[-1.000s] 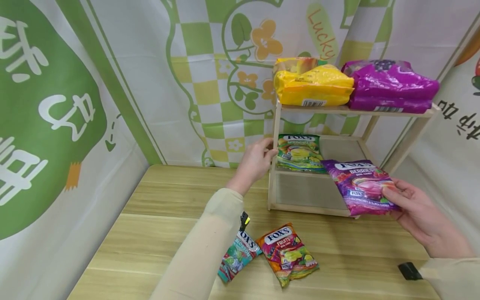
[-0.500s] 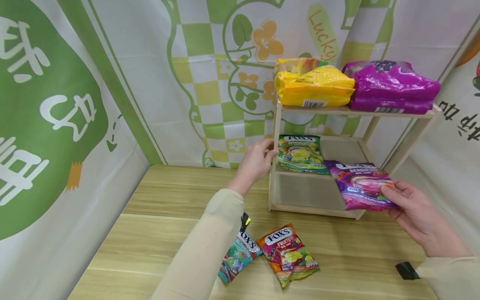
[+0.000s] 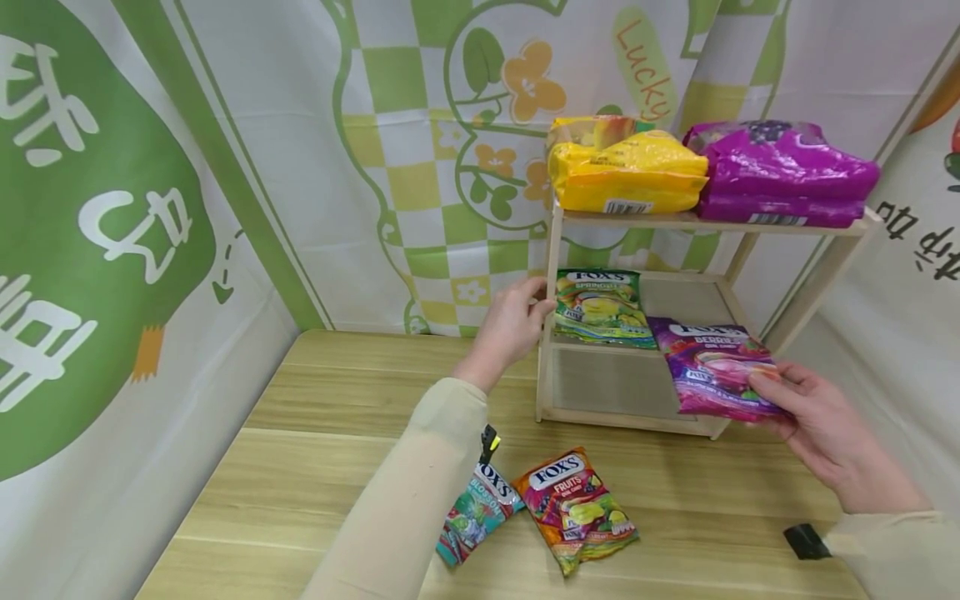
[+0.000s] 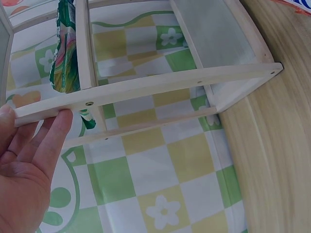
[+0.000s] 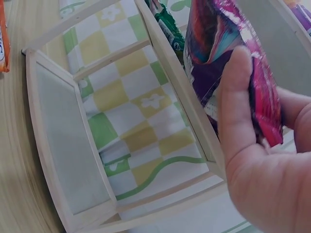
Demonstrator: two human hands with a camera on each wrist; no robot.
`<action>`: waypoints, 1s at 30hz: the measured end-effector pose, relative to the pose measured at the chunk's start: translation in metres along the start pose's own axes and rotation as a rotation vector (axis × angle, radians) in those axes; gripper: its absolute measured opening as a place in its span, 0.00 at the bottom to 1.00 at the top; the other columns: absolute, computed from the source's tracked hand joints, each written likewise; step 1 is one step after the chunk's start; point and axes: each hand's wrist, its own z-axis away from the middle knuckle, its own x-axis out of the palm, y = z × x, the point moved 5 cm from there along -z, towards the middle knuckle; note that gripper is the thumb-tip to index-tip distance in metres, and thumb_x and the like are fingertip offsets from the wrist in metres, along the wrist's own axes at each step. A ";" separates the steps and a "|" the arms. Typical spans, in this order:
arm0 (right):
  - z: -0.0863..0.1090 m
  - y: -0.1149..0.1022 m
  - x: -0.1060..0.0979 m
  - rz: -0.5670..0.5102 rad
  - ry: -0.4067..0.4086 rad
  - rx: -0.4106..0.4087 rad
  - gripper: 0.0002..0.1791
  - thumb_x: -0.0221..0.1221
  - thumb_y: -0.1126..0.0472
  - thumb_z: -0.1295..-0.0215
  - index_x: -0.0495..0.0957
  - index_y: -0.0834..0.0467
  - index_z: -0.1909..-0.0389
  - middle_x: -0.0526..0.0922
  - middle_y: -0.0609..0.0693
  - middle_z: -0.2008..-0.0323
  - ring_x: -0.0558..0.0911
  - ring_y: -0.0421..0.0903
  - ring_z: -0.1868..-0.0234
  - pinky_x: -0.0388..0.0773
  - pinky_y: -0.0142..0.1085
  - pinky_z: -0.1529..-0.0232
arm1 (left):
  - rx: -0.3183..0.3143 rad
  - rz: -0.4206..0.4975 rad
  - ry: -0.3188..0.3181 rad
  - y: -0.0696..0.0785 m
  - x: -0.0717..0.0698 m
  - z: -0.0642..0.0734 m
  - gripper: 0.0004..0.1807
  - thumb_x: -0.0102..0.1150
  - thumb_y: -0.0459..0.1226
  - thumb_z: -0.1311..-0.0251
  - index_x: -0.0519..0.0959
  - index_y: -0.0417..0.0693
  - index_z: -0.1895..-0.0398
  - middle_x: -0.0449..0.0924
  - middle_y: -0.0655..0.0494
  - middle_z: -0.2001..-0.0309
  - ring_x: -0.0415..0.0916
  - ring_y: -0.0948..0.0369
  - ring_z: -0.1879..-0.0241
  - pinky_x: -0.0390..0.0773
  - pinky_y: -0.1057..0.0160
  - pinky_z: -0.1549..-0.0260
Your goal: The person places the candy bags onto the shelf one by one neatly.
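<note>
at the front right of a wooden rack (image 3: 618,383), the right hand (image 3: 832,425) pinches a purple berries bag (image 3: 720,367) between thumb and fingers. the bag is tilted at the level of the middle shelf (image 3: 678,296), its left side just beside a green bag (image 3: 600,308) that is on that shelf; whether the purple berries bag touches the shelf, i cannot tell. the left hand (image 3: 508,325) grips the rack's left front post (image 3: 546,358), fingers and thumb on opposite sides of the wood. up on the top shelf (image 3: 682,220), a yellow pack (image 3: 626,171) and a magenta pack (image 3: 787,175) are side by side. on the table (image 3: 337,392), before the rack, an orange and red fruits bag (image 3: 577,512) and a teal bag (image 3: 477,508) meet at their corners, the teal bag partly behind the left sleeve (image 3: 397,500).
</note>
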 end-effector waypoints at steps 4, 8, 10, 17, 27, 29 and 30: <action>0.001 0.002 -0.001 0.023 0.028 0.037 0.15 0.48 0.70 0.21 0.57 0.61 0.40 0.82 0.54 0.52 0.88 0.51 0.56 0.89 0.39 0.62 | 0.002 -0.005 0.001 0.000 0.000 -0.001 0.18 0.55 0.38 0.25 0.75 0.41 0.36 0.80 0.49 0.46 0.81 0.56 0.52 0.84 0.64 0.51; 0.001 0.004 -0.001 0.030 0.040 0.064 0.16 0.49 0.69 0.21 0.56 0.62 0.40 0.83 0.55 0.54 0.88 0.51 0.58 0.89 0.38 0.63 | 0.015 -0.020 0.005 0.000 0.000 -0.001 0.18 0.54 0.38 0.24 0.75 0.40 0.36 0.80 0.48 0.46 0.81 0.55 0.50 0.84 0.63 0.49; 0.002 0.005 0.000 0.038 0.046 0.077 0.16 0.49 0.68 0.21 0.55 0.62 0.40 0.84 0.56 0.55 0.88 0.51 0.59 0.89 0.39 0.63 | 0.022 -0.028 0.007 0.000 0.000 -0.002 0.18 0.54 0.37 0.24 0.75 0.40 0.36 0.80 0.47 0.46 0.81 0.55 0.49 0.84 0.62 0.48; 0.004 0.006 0.000 0.057 0.060 0.112 0.17 0.50 0.65 0.20 0.55 0.60 0.39 0.83 0.56 0.54 0.89 0.54 0.61 0.89 0.39 0.63 | 0.024 -0.034 0.004 0.000 0.000 -0.001 0.18 0.54 0.38 0.24 0.75 0.40 0.36 0.80 0.48 0.46 0.80 0.55 0.50 0.84 0.62 0.48; 0.007 0.009 0.004 -0.074 0.023 0.095 0.15 0.47 0.66 0.19 0.57 0.59 0.39 0.83 0.59 0.52 0.88 0.55 0.59 0.89 0.40 0.60 | 0.014 -0.020 0.002 0.000 0.000 -0.001 0.18 0.54 0.38 0.24 0.75 0.40 0.36 0.80 0.48 0.46 0.81 0.55 0.50 0.84 0.62 0.48; 0.008 0.010 0.003 -0.107 0.027 0.090 0.13 0.47 0.65 0.19 0.61 0.58 0.39 0.82 0.58 0.51 0.87 0.53 0.55 0.89 0.40 0.58 | 0.012 -0.011 0.003 0.000 0.000 -0.001 0.18 0.54 0.37 0.24 0.75 0.40 0.36 0.80 0.48 0.46 0.81 0.55 0.50 0.84 0.63 0.48; 0.008 0.010 0.004 -0.125 0.026 0.086 0.13 0.47 0.65 0.19 0.62 0.57 0.39 0.82 0.58 0.50 0.87 0.53 0.55 0.89 0.40 0.58 | 0.012 -0.006 0.003 0.000 0.000 -0.001 0.18 0.54 0.37 0.24 0.75 0.40 0.37 0.80 0.48 0.46 0.81 0.55 0.50 0.84 0.63 0.48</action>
